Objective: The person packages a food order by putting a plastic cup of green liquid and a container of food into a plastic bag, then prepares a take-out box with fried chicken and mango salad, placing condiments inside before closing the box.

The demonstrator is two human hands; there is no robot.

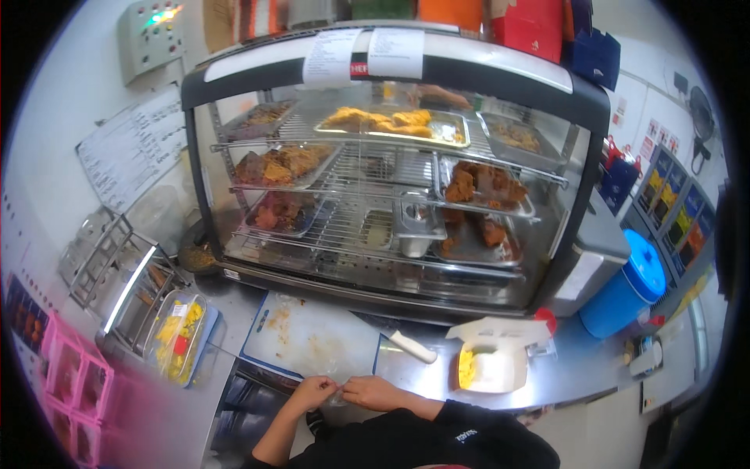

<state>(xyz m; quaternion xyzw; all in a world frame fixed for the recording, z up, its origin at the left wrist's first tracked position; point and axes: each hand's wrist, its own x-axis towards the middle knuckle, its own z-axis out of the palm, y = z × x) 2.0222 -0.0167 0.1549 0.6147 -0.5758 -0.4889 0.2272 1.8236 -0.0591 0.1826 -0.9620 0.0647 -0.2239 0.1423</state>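
Note:
My left hand (316,388) and my right hand (373,393) meet in front of my body, just off the near edge of a cutting board. Their fingertips are pinched together on a thin, see-through piece of plastic (336,397), too small to name more exactly. The white cutting board (312,336) has a blue edge and carries brown crumbs and stains. A knife with a white handle (412,346) lies at the board's right side. Farther right, an open cardboard takeaway box (500,369) holds yellow food against its left wall.
A glass food warmer (383,293) fills the back of the counter, with trays of fried chicken (480,184) on its racks. A clear tub of yellow food (176,332) stands at the left. A blue drinks cooler (625,283) is at the right, a pink rack (76,375) far left.

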